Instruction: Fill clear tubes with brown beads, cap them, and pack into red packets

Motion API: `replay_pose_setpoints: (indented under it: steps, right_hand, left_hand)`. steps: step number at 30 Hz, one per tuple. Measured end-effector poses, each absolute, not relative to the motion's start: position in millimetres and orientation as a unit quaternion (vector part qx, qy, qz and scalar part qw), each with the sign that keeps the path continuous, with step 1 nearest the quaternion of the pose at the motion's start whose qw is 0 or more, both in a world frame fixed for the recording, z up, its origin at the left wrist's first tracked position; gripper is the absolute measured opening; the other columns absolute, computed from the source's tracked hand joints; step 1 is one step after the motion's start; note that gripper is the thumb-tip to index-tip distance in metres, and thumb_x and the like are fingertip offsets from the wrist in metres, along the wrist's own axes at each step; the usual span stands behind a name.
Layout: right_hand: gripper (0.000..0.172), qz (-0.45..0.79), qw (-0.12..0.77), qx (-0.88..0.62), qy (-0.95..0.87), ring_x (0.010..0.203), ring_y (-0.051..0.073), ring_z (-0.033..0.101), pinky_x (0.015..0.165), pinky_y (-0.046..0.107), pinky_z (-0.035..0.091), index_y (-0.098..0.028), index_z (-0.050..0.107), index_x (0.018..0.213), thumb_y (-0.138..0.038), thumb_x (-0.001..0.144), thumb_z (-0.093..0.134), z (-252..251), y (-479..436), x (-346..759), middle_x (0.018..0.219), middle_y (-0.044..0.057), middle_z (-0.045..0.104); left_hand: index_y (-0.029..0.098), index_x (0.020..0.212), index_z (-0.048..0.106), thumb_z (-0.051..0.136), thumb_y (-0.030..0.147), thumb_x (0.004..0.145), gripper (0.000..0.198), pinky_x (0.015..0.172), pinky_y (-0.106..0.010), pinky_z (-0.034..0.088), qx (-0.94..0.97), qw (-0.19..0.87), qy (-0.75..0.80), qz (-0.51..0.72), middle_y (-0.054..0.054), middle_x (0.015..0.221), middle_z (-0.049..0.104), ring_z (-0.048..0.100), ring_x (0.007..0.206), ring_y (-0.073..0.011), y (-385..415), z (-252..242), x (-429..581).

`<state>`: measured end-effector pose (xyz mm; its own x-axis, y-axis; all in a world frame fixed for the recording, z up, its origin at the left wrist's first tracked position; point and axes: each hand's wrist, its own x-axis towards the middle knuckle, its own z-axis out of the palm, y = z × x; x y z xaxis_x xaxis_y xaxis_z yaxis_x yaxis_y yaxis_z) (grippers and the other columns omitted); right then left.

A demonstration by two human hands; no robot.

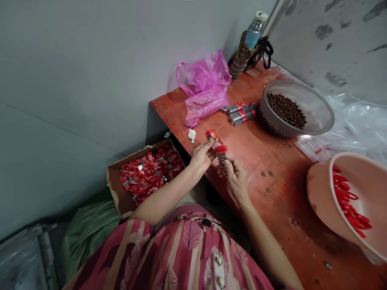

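- Just over the near edge of the bench (260,209), at the hub of my clock face, is the tube (222,156), clear plastic with a red cap on its top and small dark contents inside.
- My right grip (232,171) is closed round the tube's lower part, at about 5 o'clock from the cap, thumb pressed on its near side.
- My left grip (204,155) is at about 9 o'clock from the tube, thumb and fingers pinched on a red printed wrapper (212,136), which sits just beyond the cap.
- At 10 o'clock, near my left grip, a crumpled white tissue (191,135) lies on the bench.
- Toward 12 o'clock spreads a thin pink bag (208,84); farther off, between 12 and 1, a bottle (254,34) stands in a woven holder (240,62).
- At 1 o'clock lies a small stack of filled tubes (242,114), red at their ends.
- At 2 o'clock I have a grey bowl (319,114) holding brown balls (287,110); beyond it, between 2 and 3, clear plastic (353,125) is heaped.
- At 4 o'clock a pink basin (319,193) holds red plastic pieces (344,193).
- Between 8 and 9, below bench height, a cardboard box (113,187) holds many red packets (151,169).
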<state>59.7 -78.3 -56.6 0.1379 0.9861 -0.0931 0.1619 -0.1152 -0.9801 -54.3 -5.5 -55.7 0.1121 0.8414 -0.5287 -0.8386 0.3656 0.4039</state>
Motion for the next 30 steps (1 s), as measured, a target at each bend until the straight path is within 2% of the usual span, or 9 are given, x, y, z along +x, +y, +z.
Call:
replay_pose_setpoints:
  steps: [3,9,13,17,22,26,30]
  right_hand:
    - [0.035,0.441,0.484,-0.595,-0.465,0.054,0.013,0.06,0.052,0.026,0.051,-0.02,0.059,0.097,-0.052,0.085,0.052,-60,-78,61,0.07,-0.001,0.064]
    - [0.034,0.454,0.511,-0.58,-0.443,0.053,0.012,0.059,0.052,0.025,0.051,-0.019,0.057,0.095,-0.051,0.085,0.052,-60,-83,65,0.066,-0.002,0.062]
    - [0.033,0.457,0.514,-0.575,-0.442,0.055,0.011,0.059,0.054,0.026,0.052,-0.019,0.058,0.096,-0.05,0.085,0.054,-58,-85,66,0.069,-0.002,0.061]
    - [0.033,0.462,0.524,-0.564,-0.44,0.058,0.012,0.06,0.055,0.027,0.053,-0.019,0.057,0.097,-0.049,0.085,0.053,-59,-85,68,0.076,0.0,0.063]
    - [0.032,0.383,0.503,-0.603,-0.487,0.059,0.013,0.062,0.06,0.028,0.052,-0.02,0.059,0.099,-0.048,0.086,0.053,-62,-86,70,0.072,0.0,0.065]
    - [0.032,0.48,0.545,-0.542,-0.421,0.054,0.011,0.059,0.053,0.024,0.051,-0.019,0.058,0.094,-0.049,0.085,0.054,-62,-83,70,0.069,-0.001,0.064]
    - [0.029,0.553,0.57,-0.486,-0.365,0.05,0.008,0.056,0.048,0.021,0.049,-0.017,0.058,0.082,-0.046,0.083,0.057,-61,-78,70,0.069,-0.001,0.064]
  left_hand:
    - [0.012,0.077,0.061,0.074,0.022,0.073,0.017,0.069,-0.024,0.052,0.007,0.758,0.336,0.559,-0.002,0.071,0.068,0.064,0.063,-0.0113,-10,-50,-49]
    - [0.013,0.076,0.06,0.073,0.022,0.074,0.017,0.067,-0.024,0.051,0.014,0.763,0.329,0.556,-0.002,0.07,0.067,0.064,0.063,-0.0108,-17,-43,-41]
    - [0.012,0.074,0.06,0.079,0.027,0.067,0.025,0.06,-0.021,0.047,0.092,0.756,0.32,0.563,0.0,0.067,0.066,0.061,0.057,-0.0087,-23,-42,-36]
    - [0.012,0.076,0.061,0.083,0.033,0.057,0.036,0.061,-0.022,0.047,0.161,0.75,0.32,0.556,0.0,0.067,0.066,0.06,0.057,-0.0092,-25,-41,-34]
    - [0.01,0.071,0.062,0.085,0.035,0.052,0.039,0.054,-0.02,0.044,0.212,0.767,0.337,0.504,-0.001,0.063,0.064,0.058,0.053,-0.0083,-23,-43,-34]
    - [0.008,0.069,0.062,0.081,0.039,0.06,0.038,0.045,-0.021,0.042,0.273,0.778,0.327,0.462,-0.002,0.059,0.062,0.053,0.046,-0.0081,-23,-44,-39]
    - [0.008,0.065,0.06,0.078,0.042,0.063,0.039,0.038,-0.025,0.041,0.326,0.81,0.292,0.39,0.002,0.048,0.051,0.048,0.038,-0.01,-27,-44,-42]
